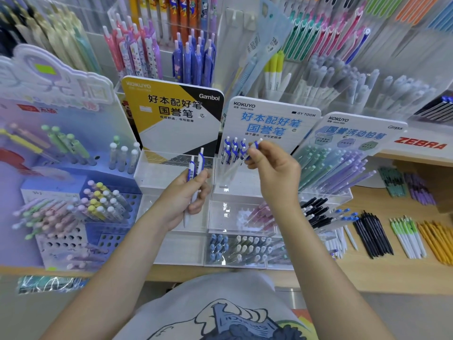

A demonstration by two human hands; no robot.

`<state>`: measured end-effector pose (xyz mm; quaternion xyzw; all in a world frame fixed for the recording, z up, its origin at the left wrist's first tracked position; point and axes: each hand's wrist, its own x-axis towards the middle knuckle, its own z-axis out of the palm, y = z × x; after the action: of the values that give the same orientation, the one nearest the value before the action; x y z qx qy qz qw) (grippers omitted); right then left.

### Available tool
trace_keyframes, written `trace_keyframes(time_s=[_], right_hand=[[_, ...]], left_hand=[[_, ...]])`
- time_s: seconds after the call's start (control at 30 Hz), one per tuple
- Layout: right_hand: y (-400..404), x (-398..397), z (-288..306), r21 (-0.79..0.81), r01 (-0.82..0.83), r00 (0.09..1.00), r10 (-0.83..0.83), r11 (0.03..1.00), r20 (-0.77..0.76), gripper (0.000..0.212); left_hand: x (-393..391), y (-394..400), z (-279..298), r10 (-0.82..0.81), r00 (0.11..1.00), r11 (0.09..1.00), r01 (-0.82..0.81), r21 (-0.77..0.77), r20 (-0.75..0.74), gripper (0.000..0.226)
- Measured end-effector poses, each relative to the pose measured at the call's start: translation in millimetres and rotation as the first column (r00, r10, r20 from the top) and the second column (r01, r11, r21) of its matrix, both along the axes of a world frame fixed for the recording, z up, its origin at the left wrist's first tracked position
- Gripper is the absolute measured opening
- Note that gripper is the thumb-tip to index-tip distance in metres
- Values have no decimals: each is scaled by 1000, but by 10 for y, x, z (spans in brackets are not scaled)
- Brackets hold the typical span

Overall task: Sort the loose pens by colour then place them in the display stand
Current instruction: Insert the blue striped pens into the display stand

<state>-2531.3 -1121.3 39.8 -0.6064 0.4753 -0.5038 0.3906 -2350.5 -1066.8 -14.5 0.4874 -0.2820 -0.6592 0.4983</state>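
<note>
Currently, the right hand (272, 173) pinches one pen (253, 148) over the stand (220, 187); the left hand (188, 197) grips two pens (196, 168), which may slip.

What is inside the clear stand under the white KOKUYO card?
Blue-and-white pens stand in the clear stand; the right hand covers its right part while pinching another pen.

Your open path is the clear acrylic tray (157, 168) at twelve o'clock; the tall yellow-and-black Kokuyo backboard (171, 114) blocks beyond it.
</note>
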Motion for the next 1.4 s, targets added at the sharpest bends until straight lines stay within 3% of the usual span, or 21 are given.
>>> trace_keyframes(time_s=[0.13,0.27,0.37,0.6,0.67,0.8,0.93,1.07,1.2,1.4], right_hand=[[22,106,-100,-26,-33,993,30,999,-113,25],[-26,144,-260,-14,-94,970,88,996,-228,4],[-52,195,-357,-16,-121,941,110,992,-321,13],[-29,167,-304,-178,-92,853,-15,980,-521,17],[24,118,-226,-139,-19,891,-46,990,-452,13],[121,110,-13,223,-81,987,108,972,-114,9],[147,108,2,288,-136,987,156,948,-47,3],[78,-87,13,253,-13,993,-17,967,119,8],[-23,-254,-27,173,119,983,-140,978,115,10],[17,-110,-167,15,72,994,-71,997,-83,15]], left_hand=[[1,10,31,-2,1000,1000,2,-28,5,16],[26,34,40,-8,998,999,11,-48,64,24],[17,39,33,1,996,999,3,-45,88,22],[10,29,75,0,997,999,4,-46,82,21],[-5,30,88,-10,996,998,15,-57,85,20],[-72,21,92,-72,989,994,81,-67,127,17],[-147,14,136,-134,972,989,144,-37,190,19],[-143,11,111,-144,970,989,148,-7,194,20],[-116,36,62,-128,964,991,133,-4,235,19],[-117,59,66,-87,968,993,104,-61,235,19]])
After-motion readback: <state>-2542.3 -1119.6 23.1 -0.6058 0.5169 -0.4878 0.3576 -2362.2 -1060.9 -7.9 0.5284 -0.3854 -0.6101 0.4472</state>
